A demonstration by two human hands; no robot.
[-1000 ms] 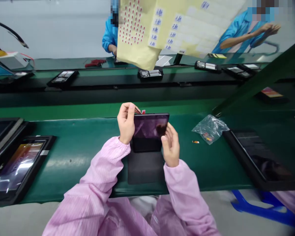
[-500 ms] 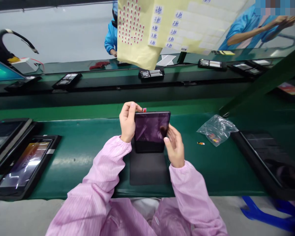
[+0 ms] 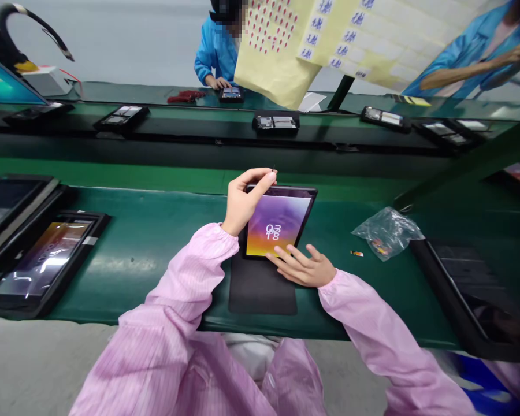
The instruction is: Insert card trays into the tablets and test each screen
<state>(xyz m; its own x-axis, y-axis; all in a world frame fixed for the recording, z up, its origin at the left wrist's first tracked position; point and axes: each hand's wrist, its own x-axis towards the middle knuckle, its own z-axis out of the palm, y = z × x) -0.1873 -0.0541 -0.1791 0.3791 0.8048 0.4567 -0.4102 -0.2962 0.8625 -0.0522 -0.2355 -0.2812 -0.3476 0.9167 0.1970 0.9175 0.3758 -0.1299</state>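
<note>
A tablet [image 3: 278, 222] with a lit purple-and-orange lock screen stands tilted up on its dark cover flap [image 3: 262, 292]. My left hand [image 3: 245, 199] is at the tablet's top left edge, thumb and finger pinched on a thin dark piece [image 3: 274, 169], seen edge-on, that looks like a small card tray. My right hand [image 3: 305, 266] is open, its fingers spread over the screen's lower right corner; fingertips appear to touch the glass. To the right lies a tiny orange-and-black card [image 3: 356, 253], beside a clear plastic bag [image 3: 387, 234] with small coloured pieces in it.
Tablets in black trays lie at left [image 3: 47, 260] and right [image 3: 472, 289]. Behind the green bench, a dark conveyor [image 3: 177, 130] carries opened devices in trays. Yellow sheets [image 3: 281, 63] hang above. Two people in blue work across the line.
The dark screen has lit up. My right hand has left the tablet's right edge and spread over the lower screen. The red-and-white piece at my left fingertips no longer shows.
</note>
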